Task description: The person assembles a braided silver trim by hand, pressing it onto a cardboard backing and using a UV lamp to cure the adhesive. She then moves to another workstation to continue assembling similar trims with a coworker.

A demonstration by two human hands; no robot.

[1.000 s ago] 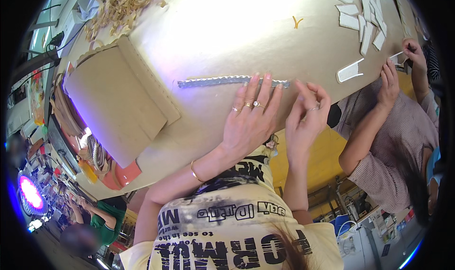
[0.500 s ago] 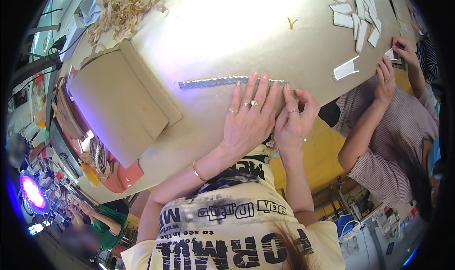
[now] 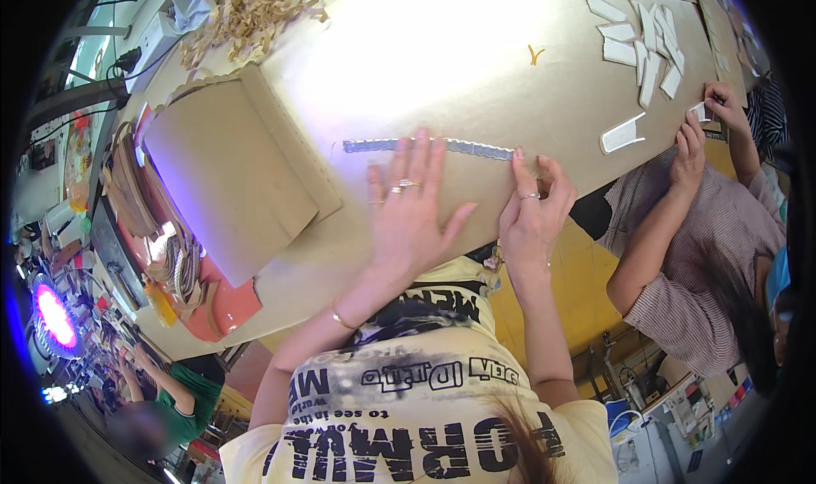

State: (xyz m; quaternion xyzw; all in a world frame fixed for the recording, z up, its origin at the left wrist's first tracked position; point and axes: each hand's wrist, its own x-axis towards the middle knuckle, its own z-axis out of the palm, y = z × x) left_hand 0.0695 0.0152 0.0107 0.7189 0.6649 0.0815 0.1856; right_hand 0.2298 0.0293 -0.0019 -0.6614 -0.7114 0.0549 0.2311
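Observation:
A long, narrow grey-blue strip (image 3: 476,148) with a pale, wavy edge lies across the brown-covered table. My left hand (image 3: 410,220) rests flat over its middle, fingers spread, hiding part of it. At the strip's right end, my right hand (image 3: 535,216) has thumb and forefinger closed on the tip, with its other fingers curled. The left end of the strip lies uncovered on the table.
Folded brown card or leather sheets (image 3: 229,169) lie at left, below a heap of tan scraps (image 3: 251,16). White pieces (image 3: 650,46) are piled at the far right. One white forked piece (image 3: 622,134) lies near a co-worker's hands (image 3: 693,140).
My left hand has slid left along the strip with its fingers spreading, uncovering more of the right part. My right hand remains at the right end.

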